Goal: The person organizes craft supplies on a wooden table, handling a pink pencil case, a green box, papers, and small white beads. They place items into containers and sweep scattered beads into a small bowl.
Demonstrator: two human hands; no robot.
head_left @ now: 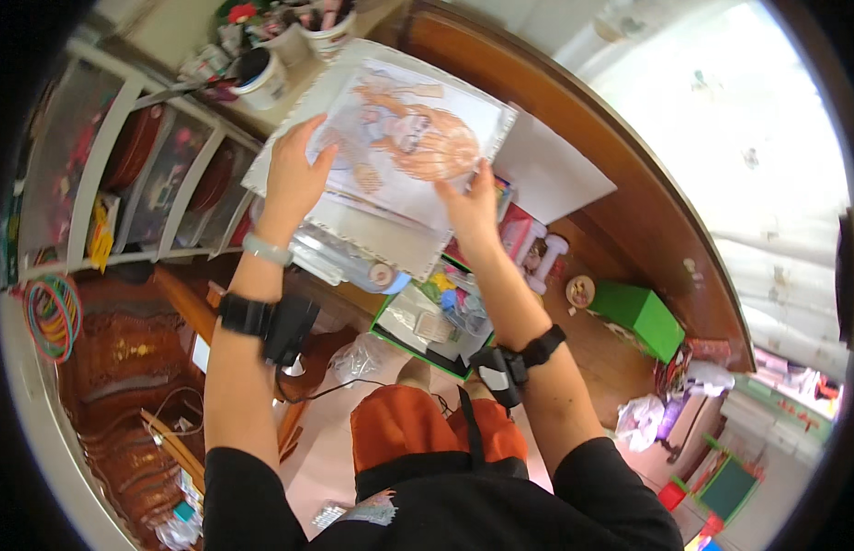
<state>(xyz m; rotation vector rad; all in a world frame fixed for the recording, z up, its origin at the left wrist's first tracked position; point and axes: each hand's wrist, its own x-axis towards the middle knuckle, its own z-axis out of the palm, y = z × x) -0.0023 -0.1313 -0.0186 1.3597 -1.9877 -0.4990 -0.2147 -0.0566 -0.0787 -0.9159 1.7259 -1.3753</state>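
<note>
Head view: cluttered room w/ a curved wooden bench [629, 197], white shelf unit [124, 184] at left, bright curtained window at right. Both hands hold up a stack of sheets [390, 156], top one a colour drawing in orange tones, raised above the bench. Left hand [294, 179] grips the stack's left edge, fingers [321, 161] curled over it; right hand [471, 209] pinches the lower right edge. Below sit a green tray [427, 321] of small bits and a pink bottle [523, 239]. Risk, imo: stack is loose, so a slack pinch lets lower sheets slide out onto the tray; cups [261, 78] behind could get knocked by the far corner.
</note>
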